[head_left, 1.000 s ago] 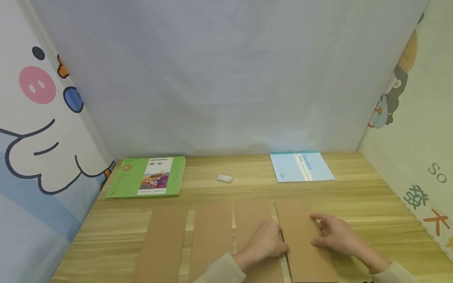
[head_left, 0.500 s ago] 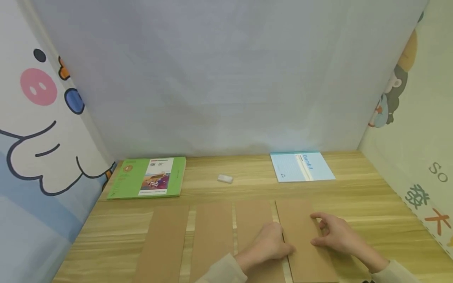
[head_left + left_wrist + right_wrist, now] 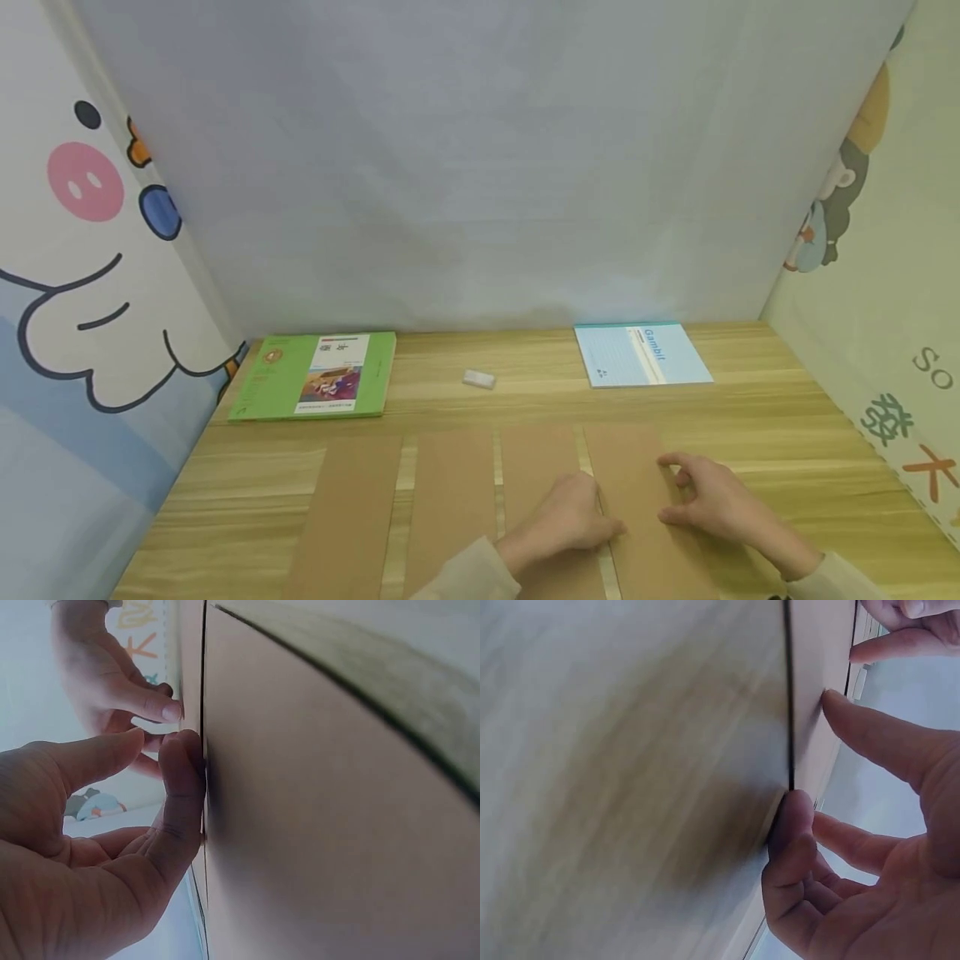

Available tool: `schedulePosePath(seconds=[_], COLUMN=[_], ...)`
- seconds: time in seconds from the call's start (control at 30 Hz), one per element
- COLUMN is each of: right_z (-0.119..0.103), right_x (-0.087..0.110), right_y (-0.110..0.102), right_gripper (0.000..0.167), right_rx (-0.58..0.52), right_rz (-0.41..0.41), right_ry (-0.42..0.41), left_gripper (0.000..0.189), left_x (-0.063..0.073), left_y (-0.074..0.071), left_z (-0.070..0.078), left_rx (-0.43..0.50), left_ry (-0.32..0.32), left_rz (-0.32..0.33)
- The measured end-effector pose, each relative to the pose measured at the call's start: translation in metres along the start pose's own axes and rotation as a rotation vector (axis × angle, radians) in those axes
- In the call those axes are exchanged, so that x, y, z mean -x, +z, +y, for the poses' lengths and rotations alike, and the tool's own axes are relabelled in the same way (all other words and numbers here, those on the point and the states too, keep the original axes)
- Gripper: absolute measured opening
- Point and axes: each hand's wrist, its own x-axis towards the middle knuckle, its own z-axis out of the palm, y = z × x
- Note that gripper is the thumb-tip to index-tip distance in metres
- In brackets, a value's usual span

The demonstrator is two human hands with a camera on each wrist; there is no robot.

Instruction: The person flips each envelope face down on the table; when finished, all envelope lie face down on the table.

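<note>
Several long brown boards lie side by side on the wooden table (image 3: pixel 780 433) in the head view. Between the third brown board (image 3: pixel 538 450) and the rightmost brown board (image 3: pixel 637 500) is my left hand (image 3: pixel 562 515), its fingers bent at the gap. Its thumb (image 3: pixel 112 754) stands off the surface in the left wrist view. At the rightmost board's right edge, my right hand (image 3: pixel 708 498) pinches it, with the thumb (image 3: pixel 855 724) on top and a fingertip (image 3: pixel 791 817) at the edge. The boards' near ends lie outside the head view.
A green book (image 3: pixel 270 392) lies at the table's back left. A small white eraser-like block (image 3: pixel 478 379) sits at the back middle, and a light blue notebook (image 3: pixel 645 357) at the back right. Cloth walls (image 3: pixel 487 208) enclose the table's back and sides.
The rightmost board's left edge has come down flat; its dark edge line has faded. My left thumb has moved right, over that board. The right hand has stayed nearly still.
</note>
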Motion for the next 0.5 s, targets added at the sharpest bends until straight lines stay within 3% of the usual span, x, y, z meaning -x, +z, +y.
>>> schedulePosePath(seconds=[0.07,0.13,0.27,0.4,0.5], right_z=[0.0,0.001,0.003,0.007,0.012], right_x=[0.0,0.001,0.003,0.006,0.008], right_y=[0.0,-0.001,0.0,-0.003,-0.006], right_gripper=[0.073,0.072,0.071,0.074,0.076], right_rx=[-0.004,-0.002,0.004,0.034,0.077], right_rz=[0.006,0.016,0.036,0.065,0.108], right_ry=[-0.009,-0.03,-0.088,-0.136,-0.171], left_gripper=[0.025,0.036,0.059,0.054,0.051], left_x=[0.0,0.002,0.009,0.02,0.03], left_y=[-0.003,-0.011,-0.036,-0.069,-0.095], left_z=[-0.002,-0.004,-0.014,-0.032,-0.05], left_rx=[0.024,0.088,0.219,0.263,0.242], left_ry=[0.032,0.066,0.132,0.165,0.176], left_rz=[-0.023,-0.051,-0.076,-0.036,0.018])
